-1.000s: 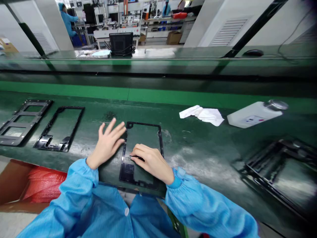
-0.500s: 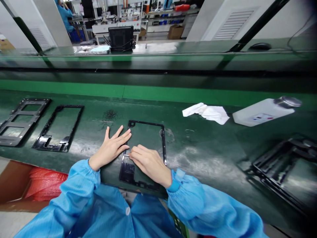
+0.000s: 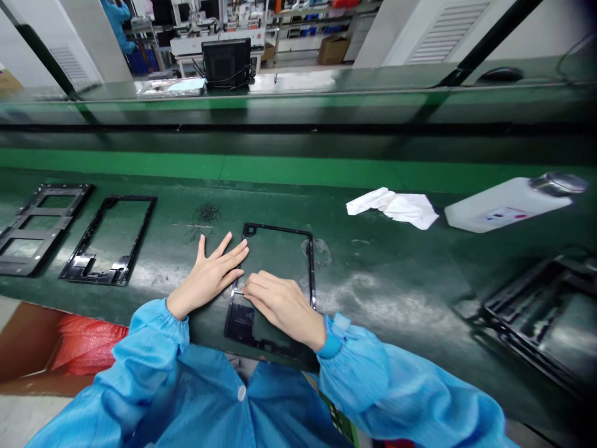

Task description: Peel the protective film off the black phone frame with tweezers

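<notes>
A black plastic tablet frame [image 3: 313, 264] lies flat on the bench in front of me. My left hand [image 3: 209, 274] is spread with its fingers apart, and its fingertips press on the frame's left side. Pinched in the fingers of my right hand [image 3: 282, 305] is a thin silver tool [image 3: 238, 292]. Its tip touches the frame's left edge just below my left thumb; my fingers hide the rest of it, so its exact kind does not show. My right hand rests over the frame's opening.
Left of me lie a second black frame [image 3: 133, 239] and a grey fixture plate [image 3: 44, 227]. Black shavings [image 3: 205, 214] sit behind my left hand. At right are a crumpled white cloth [image 3: 396, 207], a white bottle [image 3: 504, 206] on its side and stacked black frames [image 3: 527, 311].
The view has shifted slightly. Both hands keep almost the same place on the frame, and the silver tool's tip stays at its left edge.
</notes>
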{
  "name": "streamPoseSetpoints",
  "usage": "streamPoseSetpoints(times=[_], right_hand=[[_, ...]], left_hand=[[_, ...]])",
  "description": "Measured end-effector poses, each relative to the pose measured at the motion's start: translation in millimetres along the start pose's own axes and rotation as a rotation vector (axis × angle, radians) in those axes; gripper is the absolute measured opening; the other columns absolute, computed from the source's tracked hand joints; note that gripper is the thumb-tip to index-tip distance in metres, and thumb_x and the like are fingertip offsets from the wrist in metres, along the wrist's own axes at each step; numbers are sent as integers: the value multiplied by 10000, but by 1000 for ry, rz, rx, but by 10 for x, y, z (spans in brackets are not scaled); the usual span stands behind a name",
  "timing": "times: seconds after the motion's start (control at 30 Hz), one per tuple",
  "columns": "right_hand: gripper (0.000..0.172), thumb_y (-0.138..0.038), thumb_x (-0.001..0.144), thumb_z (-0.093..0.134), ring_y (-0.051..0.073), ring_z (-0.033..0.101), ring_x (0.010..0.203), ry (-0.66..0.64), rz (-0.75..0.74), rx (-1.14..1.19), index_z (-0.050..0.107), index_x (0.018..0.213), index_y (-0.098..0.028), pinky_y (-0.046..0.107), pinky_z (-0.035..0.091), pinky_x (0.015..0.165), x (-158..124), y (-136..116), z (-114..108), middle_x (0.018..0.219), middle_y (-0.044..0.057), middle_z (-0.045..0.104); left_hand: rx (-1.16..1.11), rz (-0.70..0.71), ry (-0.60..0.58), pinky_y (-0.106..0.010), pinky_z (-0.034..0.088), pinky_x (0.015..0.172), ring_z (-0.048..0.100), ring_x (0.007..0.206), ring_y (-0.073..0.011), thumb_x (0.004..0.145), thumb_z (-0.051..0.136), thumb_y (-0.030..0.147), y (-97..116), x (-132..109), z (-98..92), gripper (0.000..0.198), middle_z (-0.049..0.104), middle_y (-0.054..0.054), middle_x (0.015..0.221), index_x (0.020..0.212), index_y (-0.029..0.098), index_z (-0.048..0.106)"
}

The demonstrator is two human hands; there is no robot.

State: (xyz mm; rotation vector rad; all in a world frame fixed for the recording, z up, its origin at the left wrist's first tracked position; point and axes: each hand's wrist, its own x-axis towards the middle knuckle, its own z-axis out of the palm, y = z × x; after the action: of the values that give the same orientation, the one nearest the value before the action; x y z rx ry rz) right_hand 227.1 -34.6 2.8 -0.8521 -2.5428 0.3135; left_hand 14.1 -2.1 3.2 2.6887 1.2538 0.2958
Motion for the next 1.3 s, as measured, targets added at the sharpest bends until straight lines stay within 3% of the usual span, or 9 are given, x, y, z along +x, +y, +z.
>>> streamPoseSetpoints(times=[0.3, 0.47, 0.63, 0.83, 1.3], right_hand=[[264, -203, 1028, 365, 151, 493, 758, -37, -58, -16, 572, 866, -174, 267, 366, 624, -8, -1, 3, 865, 40, 595], [276, -227, 1035, 350, 156, 502, 776, 19, 21, -35, 570, 876, -175, 267, 367, 629, 8, 7, 17, 853, 43, 592], [265, -206, 1031, 354, 157, 499, 769, -31, -37, -23, 568, 877, -176, 268, 371, 639, 12, 7, 10, 854, 40, 591], [261, -232, 1032, 359, 164, 510, 777, 6, 28, -17, 570, 887, -182, 273, 370, 629, 17, 9, 1, 849, 43, 587], [269, -220, 1032, 359, 154, 500, 775, -36, -33, 7, 566, 865, -177, 265, 368, 633, 16, 25, 5, 858, 37, 595]], left_hand=[[-2, 2, -2, -638, -106, 1105, 93, 1467, -242, 1032, 337, 389, -9, 4, 0, 512, 315, -28, 1528, 1516, 320, 187], [-11, -4, -2, -632, -93, 1110, 98, 1466, -241, 1034, 331, 385, -10, 7, 4, 507, 323, -43, 1525, 1517, 317, 193], [-3, -4, -11, -636, -118, 1101, 79, 1469, -242, 1034, 325, 396, -8, 5, 7, 504, 307, -35, 1532, 1515, 317, 196], [-7, -7, -22, -633, -107, 1108, 77, 1470, -240, 1037, 321, 383, -8, 4, 1, 509, 290, -28, 1540, 1520, 309, 178], [-19, -8, -14, -636, -99, 1107, 77, 1469, -244, 1035, 328, 391, -8, 3, 1, 496, 311, -37, 1531, 1511, 310, 218]])
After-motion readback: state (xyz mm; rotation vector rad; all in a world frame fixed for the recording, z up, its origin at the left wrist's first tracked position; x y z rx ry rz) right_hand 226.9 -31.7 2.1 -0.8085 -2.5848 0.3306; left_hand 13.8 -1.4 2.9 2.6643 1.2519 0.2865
